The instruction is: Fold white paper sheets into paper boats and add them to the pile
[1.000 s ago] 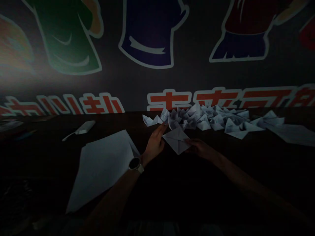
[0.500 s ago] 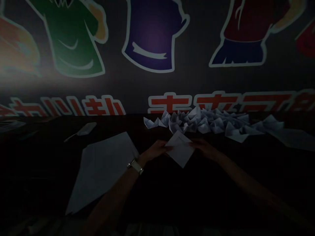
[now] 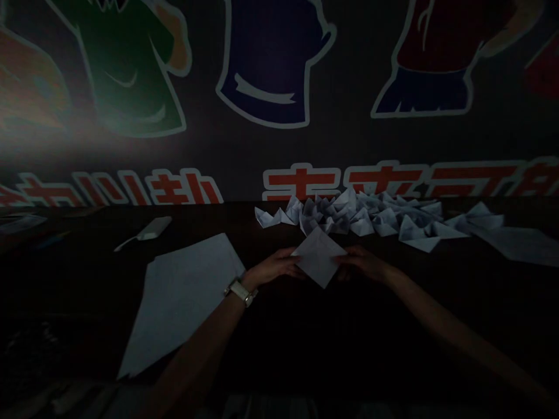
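- The left hand's fingers [image 3: 290,260] and the right hand's fingers [image 3: 343,259] are closed narrowly on opposite side corners of a folded paper diamond [image 3: 318,256], holding it between them.
- The left hand [image 3: 274,267] lies to the diamond's left, and the right hand [image 3: 363,263] lies to its right. Both are low over the surface, and the diamond's lower tip points toward the person.
- The diamond sits near the middle of the surface [image 3: 384,314], a little way in from the far edge.
- A wristwatch [image 3: 241,292] with a pale strap is on the left wrist.
- Just beyond the diamond, a dense row of folded paper boats [image 3: 349,216] runs along the far edge, nearly touching its upper tip.
- A large flat sheet of white paper [image 3: 186,302] lies to the left of the left forearm, close beside it.
- Further right, a loose sheet of paper [image 3: 519,245] lies at the end of the boats, near the right edge.
- Toward the far left, a slim white object [image 3: 149,228] lies on the surface, too dim to identify.
- Behind the far edge, a wall mural [image 3: 271,64] shows cartoon figures above red lettering [image 3: 340,181].
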`<action>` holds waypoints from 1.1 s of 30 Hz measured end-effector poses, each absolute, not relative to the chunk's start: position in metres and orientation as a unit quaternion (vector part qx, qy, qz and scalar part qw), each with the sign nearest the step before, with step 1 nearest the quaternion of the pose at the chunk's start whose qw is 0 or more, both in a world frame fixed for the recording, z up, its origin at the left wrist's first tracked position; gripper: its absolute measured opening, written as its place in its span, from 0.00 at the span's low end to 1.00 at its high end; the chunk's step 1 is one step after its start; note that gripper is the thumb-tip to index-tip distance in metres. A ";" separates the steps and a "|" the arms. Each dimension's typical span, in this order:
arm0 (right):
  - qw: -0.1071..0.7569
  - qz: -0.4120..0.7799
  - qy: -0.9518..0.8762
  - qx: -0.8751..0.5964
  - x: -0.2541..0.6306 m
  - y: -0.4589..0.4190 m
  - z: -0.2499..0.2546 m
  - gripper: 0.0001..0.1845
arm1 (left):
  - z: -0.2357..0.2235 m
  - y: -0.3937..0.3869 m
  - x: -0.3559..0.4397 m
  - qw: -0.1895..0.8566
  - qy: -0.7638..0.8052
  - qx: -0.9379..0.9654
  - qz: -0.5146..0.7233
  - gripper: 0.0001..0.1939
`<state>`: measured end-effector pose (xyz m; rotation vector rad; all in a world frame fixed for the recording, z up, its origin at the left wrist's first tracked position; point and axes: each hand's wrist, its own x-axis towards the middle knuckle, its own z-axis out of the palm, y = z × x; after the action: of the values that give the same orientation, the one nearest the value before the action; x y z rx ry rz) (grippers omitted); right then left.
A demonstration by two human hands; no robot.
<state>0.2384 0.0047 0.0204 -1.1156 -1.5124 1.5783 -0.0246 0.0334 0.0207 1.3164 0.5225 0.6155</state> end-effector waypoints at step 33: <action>0.517 0.388 -0.646 -0.405 0.203 -0.003 0.006 0.15 | 0.000 0.015 0.014 0.645 0.295 0.597 0.376 0.24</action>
<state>0.2032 -0.0026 0.0062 -0.9721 -1.5510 0.9318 0.0139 0.0154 -0.0004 1.3589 0.6712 0.8557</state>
